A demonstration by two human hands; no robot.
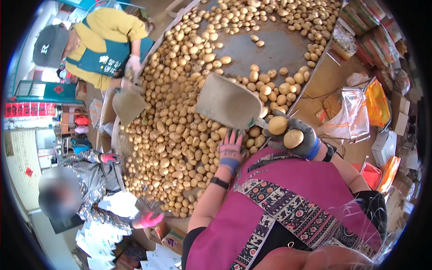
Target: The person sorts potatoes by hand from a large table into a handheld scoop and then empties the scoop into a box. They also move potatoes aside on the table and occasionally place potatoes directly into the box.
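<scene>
Potatoes (173,130) heaped across a grey-topped surface (274,51), with one worker's gloved hands at the near side. The left hand (231,149) lies over the heap, back uppermost, fingers extended and slightly spread; whether its fingertips press on a potato cannot be told. The right hand (303,135), apart from the left, is turned upward and curled around two potatoes (294,138). A shovel (229,101) rests on the heap just ahead of both hands, its handle running toward the right one; any contact there is hidden. Across the pile, a person in a yellow top (112,24) holds a second shovel (129,107). Careful hand-picking probably calls for light finger pressure, rolling each tuber to expose its underside, a load the palm can cup, and fingertips clear of the blade edge.
</scene>
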